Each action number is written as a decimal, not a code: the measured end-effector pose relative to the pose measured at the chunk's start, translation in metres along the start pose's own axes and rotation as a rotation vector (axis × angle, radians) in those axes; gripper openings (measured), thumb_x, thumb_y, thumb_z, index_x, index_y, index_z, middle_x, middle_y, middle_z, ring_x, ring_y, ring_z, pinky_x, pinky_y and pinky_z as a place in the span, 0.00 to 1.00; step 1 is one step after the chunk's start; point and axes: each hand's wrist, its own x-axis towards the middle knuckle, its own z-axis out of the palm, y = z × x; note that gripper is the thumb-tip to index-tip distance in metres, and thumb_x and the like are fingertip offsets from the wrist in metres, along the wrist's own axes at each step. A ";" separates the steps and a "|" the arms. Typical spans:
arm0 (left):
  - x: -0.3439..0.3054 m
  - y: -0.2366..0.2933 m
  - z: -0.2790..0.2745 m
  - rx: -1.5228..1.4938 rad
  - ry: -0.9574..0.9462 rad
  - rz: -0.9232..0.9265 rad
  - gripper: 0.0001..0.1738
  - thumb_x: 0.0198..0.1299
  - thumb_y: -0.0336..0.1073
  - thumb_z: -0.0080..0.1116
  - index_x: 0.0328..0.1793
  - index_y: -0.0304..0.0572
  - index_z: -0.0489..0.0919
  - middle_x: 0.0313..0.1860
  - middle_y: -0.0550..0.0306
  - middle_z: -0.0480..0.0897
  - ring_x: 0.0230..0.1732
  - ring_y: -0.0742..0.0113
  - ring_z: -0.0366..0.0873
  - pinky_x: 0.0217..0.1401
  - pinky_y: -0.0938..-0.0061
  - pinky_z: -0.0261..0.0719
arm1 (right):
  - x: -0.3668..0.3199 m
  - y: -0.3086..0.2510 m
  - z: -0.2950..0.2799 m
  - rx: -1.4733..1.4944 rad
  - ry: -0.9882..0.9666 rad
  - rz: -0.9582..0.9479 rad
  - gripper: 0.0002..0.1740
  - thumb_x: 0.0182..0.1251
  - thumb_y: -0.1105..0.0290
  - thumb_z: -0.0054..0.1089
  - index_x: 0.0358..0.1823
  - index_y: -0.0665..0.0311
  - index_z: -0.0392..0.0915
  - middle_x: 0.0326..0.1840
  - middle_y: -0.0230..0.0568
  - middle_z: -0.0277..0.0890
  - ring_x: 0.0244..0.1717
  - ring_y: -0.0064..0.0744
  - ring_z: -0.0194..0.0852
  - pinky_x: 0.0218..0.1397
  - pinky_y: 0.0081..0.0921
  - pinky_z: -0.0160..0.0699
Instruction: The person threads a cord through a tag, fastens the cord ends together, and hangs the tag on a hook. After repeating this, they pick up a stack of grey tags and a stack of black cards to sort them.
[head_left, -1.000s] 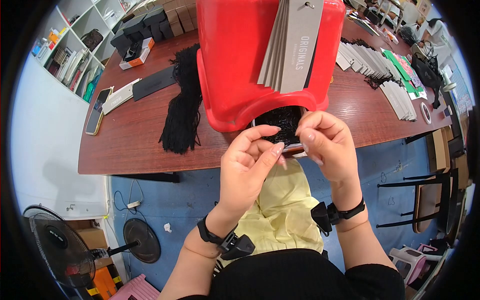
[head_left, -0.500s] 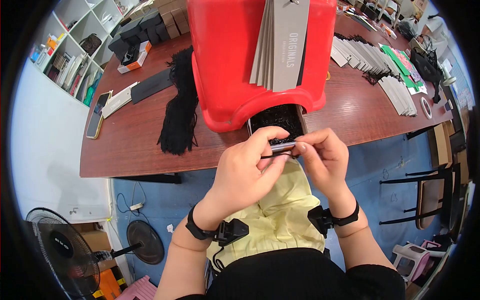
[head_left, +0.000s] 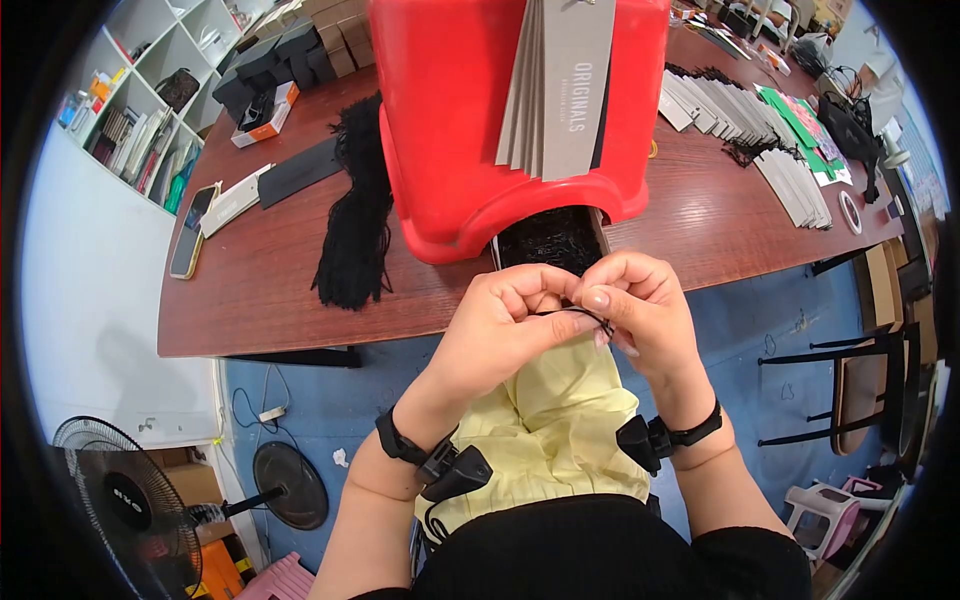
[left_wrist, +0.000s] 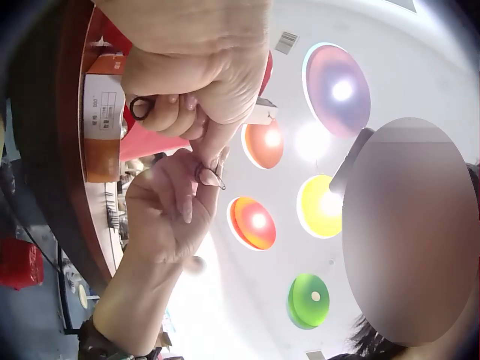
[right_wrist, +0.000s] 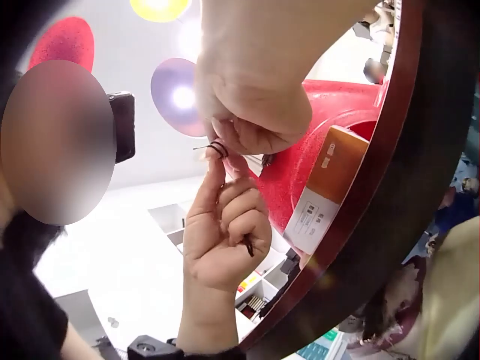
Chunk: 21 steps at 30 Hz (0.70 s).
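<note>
Just beyond black cord (head_left: 566, 313), red stool (head_left: 450, 120) with tags (head_left: 565, 90)

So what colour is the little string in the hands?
Black. The string shows best in the head view.

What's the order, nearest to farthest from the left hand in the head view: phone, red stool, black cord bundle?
From the left hand, pinching a string:
1. Red stool, just ahead on the table.
2. Cord bundle, ahead and left.
3. Phone, far left near the table edge.
</note>
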 end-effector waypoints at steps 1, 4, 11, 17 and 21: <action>0.000 -0.002 -0.001 -0.025 -0.015 0.001 0.09 0.51 0.23 0.53 0.40 0.29 0.73 0.31 0.56 0.79 0.34 0.78 0.75 0.36 0.88 0.70 | 0.000 0.000 0.001 0.042 -0.015 0.021 0.06 0.55 0.72 0.56 0.29 0.68 0.73 0.19 0.32 0.71 0.15 0.13 0.65 0.13 0.08 0.54; 0.000 -0.006 -0.004 -0.078 -0.038 0.003 0.09 0.51 0.23 0.53 0.40 0.30 0.73 0.30 0.56 0.79 0.34 0.78 0.75 0.36 0.87 0.71 | 0.000 0.001 0.001 0.075 -0.033 0.041 0.06 0.55 0.72 0.56 0.29 0.68 0.73 0.19 0.33 0.71 0.15 0.13 0.65 0.12 0.07 0.52; -0.003 0.003 -0.003 -0.073 -0.040 -0.056 0.08 0.51 0.25 0.55 0.38 0.31 0.74 0.29 0.59 0.79 0.32 0.82 0.74 0.34 0.90 0.68 | 0.004 0.003 0.000 0.110 -0.045 0.079 0.07 0.56 0.69 0.55 0.29 0.66 0.73 0.19 0.30 0.69 0.14 0.11 0.61 0.12 0.07 0.50; -0.005 0.005 -0.005 0.157 0.006 -0.023 0.07 0.52 0.27 0.55 0.37 0.31 0.75 0.28 0.61 0.79 0.30 0.84 0.71 0.31 0.90 0.67 | 0.006 0.010 -0.003 0.179 -0.065 0.156 0.06 0.57 0.69 0.54 0.29 0.65 0.73 0.20 0.26 0.68 0.16 0.09 0.58 0.14 0.05 0.50; -0.005 -0.009 -0.005 0.144 0.080 0.100 0.06 0.53 0.27 0.54 0.36 0.31 0.75 0.26 0.64 0.77 0.27 0.87 0.68 0.27 0.91 0.63 | 0.007 0.008 -0.004 0.232 -0.096 0.176 0.06 0.56 0.71 0.54 0.33 0.64 0.72 0.22 0.26 0.68 0.19 0.09 0.58 0.16 0.06 0.50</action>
